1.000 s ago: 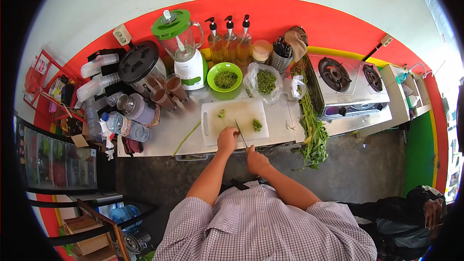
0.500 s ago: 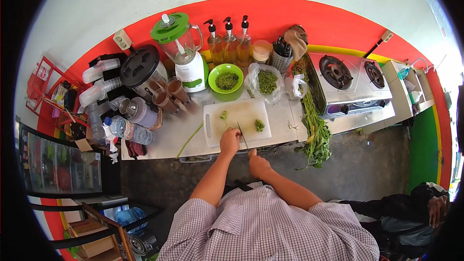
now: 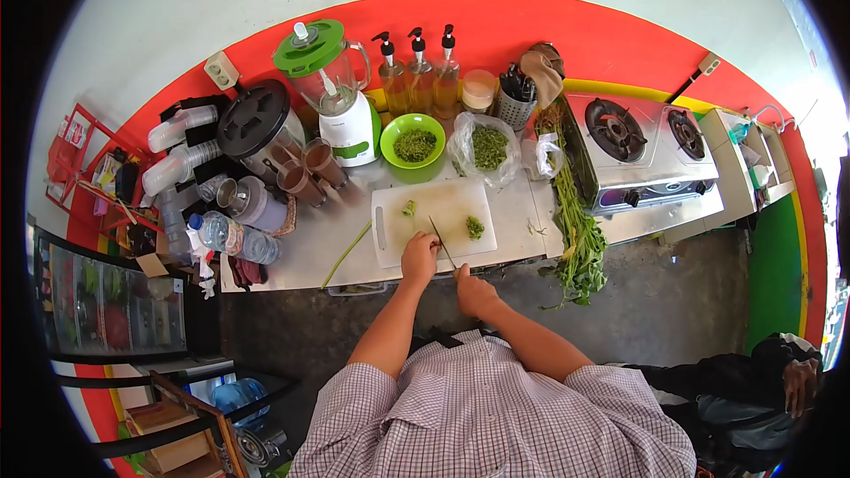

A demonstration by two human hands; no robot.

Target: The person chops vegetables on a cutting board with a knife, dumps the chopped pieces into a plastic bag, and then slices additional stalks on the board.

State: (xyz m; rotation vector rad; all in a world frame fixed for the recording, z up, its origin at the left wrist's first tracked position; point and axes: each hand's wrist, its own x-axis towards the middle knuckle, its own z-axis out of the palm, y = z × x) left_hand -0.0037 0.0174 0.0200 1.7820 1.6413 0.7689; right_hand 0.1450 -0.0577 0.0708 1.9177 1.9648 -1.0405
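Observation:
My right hand [image 3: 477, 293] is closed around the handle of a knife [image 3: 440, 237], whose blade slants up and left over the near part of a white cutting board [image 3: 390, 252]. Beside the blade, at the board's near edge, my left hand [image 3: 421, 258] has its fingers bent together; whatever they hold is hidden. A small pile of chopped greens [image 3: 475, 228] sits on the board right of the knife. Left of the blade lies a smaller green piece [image 3: 409, 208]. One long green stalk [image 3: 346, 253] rests on the counter left of the board.
Behind the board stand a green bowl [image 3: 439, 149] of chopped greens, a plastic bag [image 3: 511, 166] with more, and a blender [image 3: 349, 130]. Long leafy stems [image 3: 577, 252] hang over the counter edge, beside a gas stove [image 3: 651, 184]. Bottles and cups crowd the left.
The knife and my right hand have shifted slightly up and left, so the blade reaches a little farther over the board. My left hand has barely moved.

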